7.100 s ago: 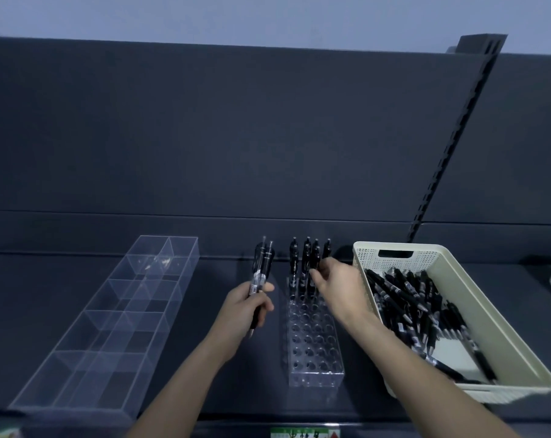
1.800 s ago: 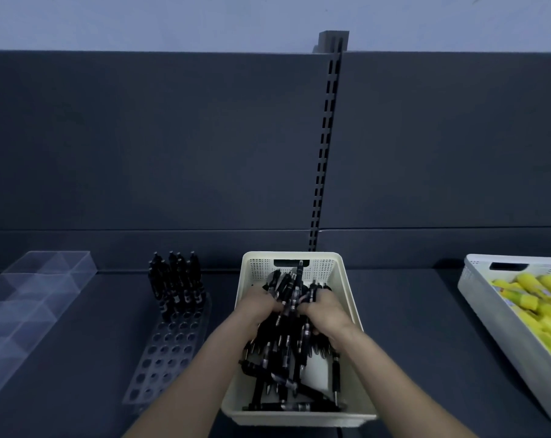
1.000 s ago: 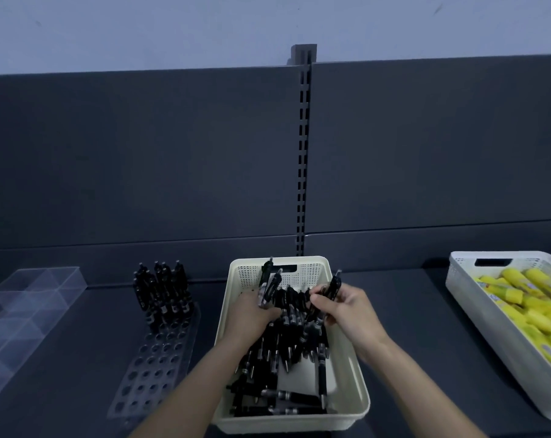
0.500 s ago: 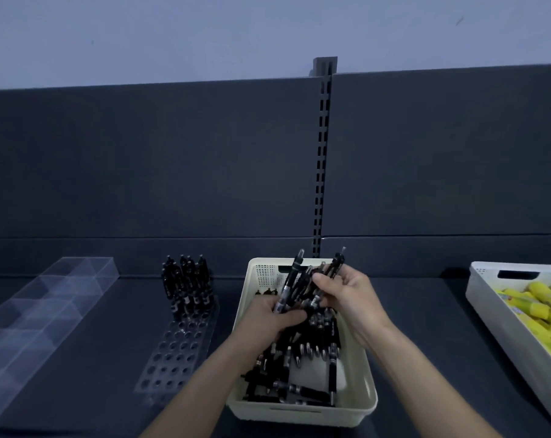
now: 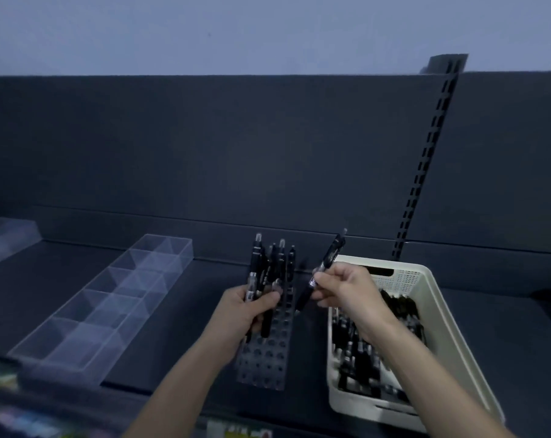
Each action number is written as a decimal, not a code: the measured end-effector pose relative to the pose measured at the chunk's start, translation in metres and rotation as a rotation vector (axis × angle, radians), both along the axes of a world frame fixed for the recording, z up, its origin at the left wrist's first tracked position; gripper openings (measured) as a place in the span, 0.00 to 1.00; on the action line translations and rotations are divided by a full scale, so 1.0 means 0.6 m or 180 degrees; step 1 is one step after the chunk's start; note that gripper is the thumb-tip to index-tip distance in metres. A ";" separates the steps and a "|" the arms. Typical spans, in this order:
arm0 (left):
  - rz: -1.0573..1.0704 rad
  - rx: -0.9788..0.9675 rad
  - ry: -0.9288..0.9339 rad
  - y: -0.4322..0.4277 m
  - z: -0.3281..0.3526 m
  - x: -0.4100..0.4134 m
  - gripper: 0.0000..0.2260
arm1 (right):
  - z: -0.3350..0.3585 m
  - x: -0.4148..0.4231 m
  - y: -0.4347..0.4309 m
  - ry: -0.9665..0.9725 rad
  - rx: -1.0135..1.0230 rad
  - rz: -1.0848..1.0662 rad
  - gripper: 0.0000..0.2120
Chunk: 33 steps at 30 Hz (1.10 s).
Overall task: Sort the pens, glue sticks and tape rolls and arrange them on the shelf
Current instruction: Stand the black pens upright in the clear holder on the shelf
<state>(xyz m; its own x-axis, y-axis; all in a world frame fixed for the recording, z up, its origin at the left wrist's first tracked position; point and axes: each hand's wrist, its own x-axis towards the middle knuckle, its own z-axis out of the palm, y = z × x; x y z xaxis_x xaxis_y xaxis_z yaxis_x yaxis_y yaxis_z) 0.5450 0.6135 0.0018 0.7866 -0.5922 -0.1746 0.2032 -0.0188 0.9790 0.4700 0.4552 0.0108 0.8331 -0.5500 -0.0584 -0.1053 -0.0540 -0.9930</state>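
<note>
Left hand [image 5: 252, 308] grips a bundle of pens [image 5: 269, 267] over the clear pen rack [image 5: 264, 358] while right hand [image 5: 347, 289] pinches one pen [image 5: 326, 267] aslant beside it, which I judge best stood upright, then lowered tip-first into a free hole.

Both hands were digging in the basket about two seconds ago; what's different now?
Both came out leftward: left hand grips a bunch of pens over the pen rack, right hand pinches a single pen. The basket, rack and clear tray stayed put.

Dim light, pale wall [image 5: 268, 30] above dark back panels [image 5: 204, 147] and a slotted upright [image 5: 423, 159].
</note>
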 end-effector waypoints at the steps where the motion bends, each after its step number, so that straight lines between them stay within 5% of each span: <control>1: 0.0090 0.0053 -0.0006 0.023 -0.009 0.022 0.03 | -0.009 0.019 0.012 0.0038 -0.0187 -0.0160 0.13; 6: 0.0246 0.0309 -0.0011 0.101 -0.043 0.109 0.03 | -0.054 0.087 0.063 0.0606 -0.1453 -0.0865 0.18; 10: 0.0096 0.0334 -0.0088 0.114 -0.056 0.143 0.09 | -0.065 0.110 0.093 0.0856 -0.1889 -0.1019 0.12; 14: -0.0029 0.0314 -0.0055 0.107 -0.061 0.152 0.10 | -0.090 0.128 0.111 0.1398 -0.2353 -0.0874 0.18; 33: -0.0062 0.0100 0.0070 0.098 -0.040 0.133 0.06 | -0.093 0.124 0.112 0.1391 -0.2585 -0.0599 0.10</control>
<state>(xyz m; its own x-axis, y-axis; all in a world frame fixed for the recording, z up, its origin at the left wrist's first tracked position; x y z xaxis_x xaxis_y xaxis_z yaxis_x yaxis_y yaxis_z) 0.6249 0.6723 -0.0222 0.7708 -0.6014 -0.2104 0.2238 -0.0536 0.9732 0.5445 0.5227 -0.0449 0.7213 -0.6829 0.1156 -0.5371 -0.6569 -0.5292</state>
